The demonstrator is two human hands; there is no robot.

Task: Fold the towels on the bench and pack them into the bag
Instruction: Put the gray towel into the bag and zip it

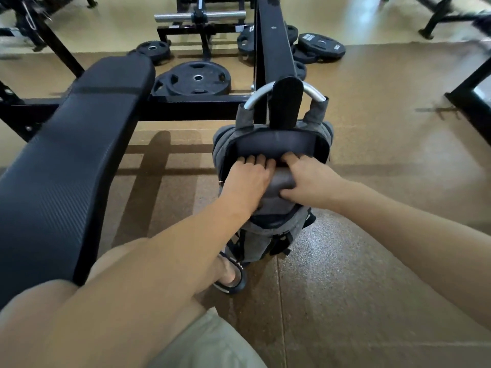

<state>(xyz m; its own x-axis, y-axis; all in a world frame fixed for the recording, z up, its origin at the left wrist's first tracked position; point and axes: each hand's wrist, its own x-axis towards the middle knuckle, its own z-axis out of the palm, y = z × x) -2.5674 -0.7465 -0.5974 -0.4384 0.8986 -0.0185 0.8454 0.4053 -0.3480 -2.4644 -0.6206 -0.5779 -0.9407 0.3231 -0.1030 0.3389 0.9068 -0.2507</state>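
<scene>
Two hands at bag [268,235] mouth | left hand [245,181] fingers flat, pressing grey towel [283,181] | right hand [309,179] gripping its right end | towel's long axis left-right, half inside | tabletop [74,144] left, bare

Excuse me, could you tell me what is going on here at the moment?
A person is pushing a folded grey towel into an open grey bag that hangs from a curved metal handle beside the bench. The left hand lies over the towel; the right hand grips it. No towels remain on the visible bench.
</scene>
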